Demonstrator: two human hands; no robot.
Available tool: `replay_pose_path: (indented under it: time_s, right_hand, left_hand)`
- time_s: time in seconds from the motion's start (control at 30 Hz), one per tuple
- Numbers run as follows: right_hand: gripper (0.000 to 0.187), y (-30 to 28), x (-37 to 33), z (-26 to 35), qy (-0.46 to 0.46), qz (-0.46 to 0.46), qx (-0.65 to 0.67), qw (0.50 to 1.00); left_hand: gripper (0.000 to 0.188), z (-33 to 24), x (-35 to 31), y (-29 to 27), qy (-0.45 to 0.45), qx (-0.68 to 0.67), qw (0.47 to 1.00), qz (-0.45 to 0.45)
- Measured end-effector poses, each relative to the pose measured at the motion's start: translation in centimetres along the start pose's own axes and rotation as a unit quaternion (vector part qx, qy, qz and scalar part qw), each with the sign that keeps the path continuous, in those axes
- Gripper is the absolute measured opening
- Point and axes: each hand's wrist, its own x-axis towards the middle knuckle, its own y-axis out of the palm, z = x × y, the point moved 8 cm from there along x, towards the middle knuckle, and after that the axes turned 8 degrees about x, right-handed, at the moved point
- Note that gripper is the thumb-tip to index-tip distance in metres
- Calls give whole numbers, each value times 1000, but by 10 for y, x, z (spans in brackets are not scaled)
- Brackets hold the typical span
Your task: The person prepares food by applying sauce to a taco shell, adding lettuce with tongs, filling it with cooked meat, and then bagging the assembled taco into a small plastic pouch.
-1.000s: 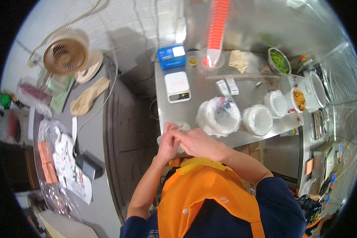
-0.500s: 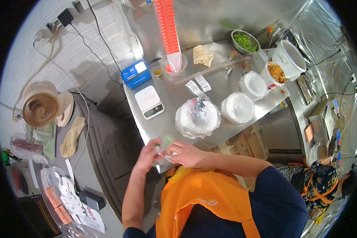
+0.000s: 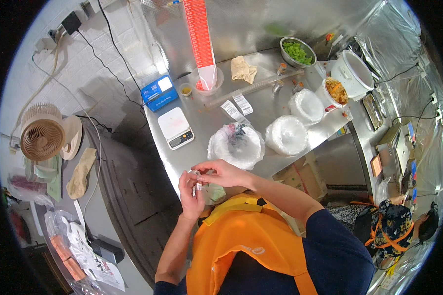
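Observation:
A clear plastic bag with something pale green inside (image 3: 214,193) hangs at the table's near edge, close to my apron. My left hand (image 3: 190,195) is closed at the bag's gathered white top, fingers pointing up. From the right, my right hand (image 3: 222,173) reaches across and pinches the same gathered top. What exactly lies between the fingertips is too small to make out. Just beyond my hands stands a large bowl lined with clear plastic (image 3: 236,146), with dark and reddish print on its film.
Two plastic-lined bowl stacks (image 3: 286,135) (image 3: 307,106) stand to the right. A white kitchen scale (image 3: 175,128) and a blue box (image 3: 159,93) are at the left. Farther back are paper slips (image 3: 242,103), a cloth (image 3: 243,70), a food tub (image 3: 332,92) and a steel bowl of greens (image 3: 298,53).
Both hands have come together at the bag's top; my right hand has moved up and left over it. The bag's body now hangs to the right, below my right hand. The view has shifted slightly.

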Motion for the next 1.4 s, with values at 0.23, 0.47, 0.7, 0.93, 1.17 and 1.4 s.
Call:
replay_pose_path:
  time_s: [0.23,0.47,0.7,0.93,1.17,1.4]
  right_hand:
    - [14,-28,-19,-56,53,-129,114,984]
    - [18,-46,-27,-97,56,-177,428,885]
    - [73,-33,-32,-91,189,-98,412,886]
    - [92,21,4,-10,126,21,-79,989]
    - [59,-85,0,-97,203,-254,-241,914]
    - [77,-77,-5,-16,15,-58,-248,967]
  left_hand:
    - [41,57,-35,-32,-193,34,966,-170]
    - [42,62,-59,-21,-356,-553,731,-180]
    - [51,54,-59,-21,-385,-489,763,-175]
    - [81,39,-8,-5,-346,-213,914,17]
    - [57,88,-76,-24,-405,-333,847,-91]
    - [47,80,35,-44,-280,-98,952,-79]
